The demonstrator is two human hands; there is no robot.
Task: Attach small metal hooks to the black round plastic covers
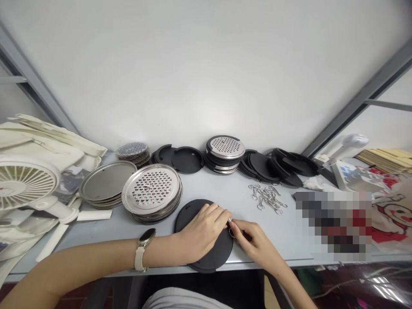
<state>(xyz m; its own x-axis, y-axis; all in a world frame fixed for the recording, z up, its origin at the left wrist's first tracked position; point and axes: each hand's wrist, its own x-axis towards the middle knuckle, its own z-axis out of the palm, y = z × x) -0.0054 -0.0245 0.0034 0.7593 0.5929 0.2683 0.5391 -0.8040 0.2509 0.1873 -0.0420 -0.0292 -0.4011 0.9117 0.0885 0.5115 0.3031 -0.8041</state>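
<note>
In front of me on the table lies a round black disc (pixel 217 253), like a shallow plastic cover. My left hand (pixel 202 234) rests across it, with the fingers curled over its right side. My right hand (pixel 254 240) pinches a small metal ring piece (pixel 231 231) at the disc's right edge, close to the left fingertips. Whether the ring piece is attached to the disc is hidden by my fingers. A loose pile of similar metal ring pieces (pixel 265 197) lies behind my right hand. Left of the disc stands a stack of perforated metal grater plates (pixel 152 189).
Plain metal plates (pixel 107 180) are stacked at the left, beside a white fan (pixel 25 182). Along the wall stand rough discs (pixel 131 150), black covers (pixel 188 159), a stack of covered graters (pixel 225 148) and more black covers (pixel 262 165). A printed bag (pixel 392 219) lies right.
</note>
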